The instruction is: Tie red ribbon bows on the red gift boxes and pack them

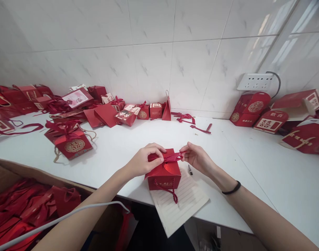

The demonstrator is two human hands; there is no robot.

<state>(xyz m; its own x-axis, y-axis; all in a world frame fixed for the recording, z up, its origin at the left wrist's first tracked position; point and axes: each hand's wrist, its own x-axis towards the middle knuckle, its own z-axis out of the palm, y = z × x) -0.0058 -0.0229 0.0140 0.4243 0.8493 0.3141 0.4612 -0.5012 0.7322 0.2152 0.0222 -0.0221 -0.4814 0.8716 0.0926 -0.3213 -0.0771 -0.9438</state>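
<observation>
A small red gift box (164,182) with a twisted cord handle stands upright near the table's front edge, partly on a lined paper pad (180,204). Across its top runs a dark red ribbon (172,158), gathered at the middle. My left hand (149,158) rests over the box's left top, thumb and fingers pinching the ribbon near its centre. At the right side, my right hand (197,157) pinches the ribbon's other end between thumb and fingers. Part of the ribbon is hidden under the left fingers.
A red box with a bow (73,143) stands to the left. Several red boxes (155,110) line the wall; more (271,120) sit at right beneath a power strip (255,82). Loose ribbon (185,118) lies behind. A carton (8,165) of red items and a white cable (70,213) are front left.
</observation>
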